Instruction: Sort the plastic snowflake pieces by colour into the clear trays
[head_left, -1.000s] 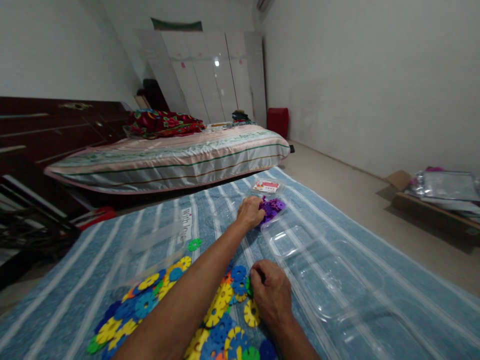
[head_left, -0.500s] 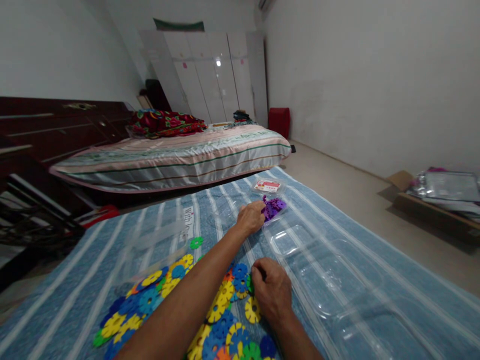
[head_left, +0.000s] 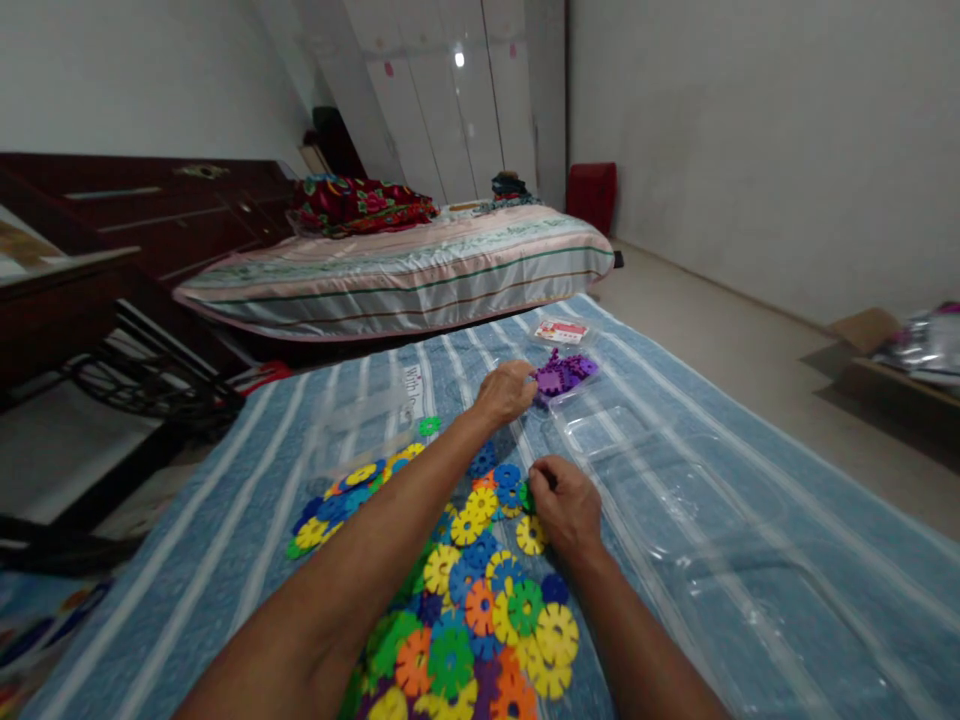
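My left hand (head_left: 508, 392) reaches across to a clear plastic tray (head_left: 592, 384) of purple notched discs (head_left: 576, 370). Its fingers are closed, and a lighter purple disc (head_left: 550, 382) shows at the fingertips. Nearer to me, my right hand (head_left: 568, 507) rests curled on the bed; what its fingers hold, if anything, is hidden. A green disc (head_left: 526, 496) peeks out by its thumb, with a yellow disc (head_left: 531, 535) just below. Under and between my forearms spreads a pile of yellow, blue, green and orange discs (head_left: 480, 606), partly covered by my left arm.
Several clear empty-looking plastic trays (head_left: 656, 495) lie along the right. A labelled clear package (head_left: 562, 332) sits beyond the purple discs. On the left are a translucent bag (head_left: 367, 425) and a lone green disc (head_left: 430, 426). Blue striped cloth (head_left: 247, 480) covers the surface.
The view has tilted down, showing more of the pile. My left hand has drawn slightly left from the purple discs, and a lighter purple disc now shows at its fingertips. My right hand stays put.
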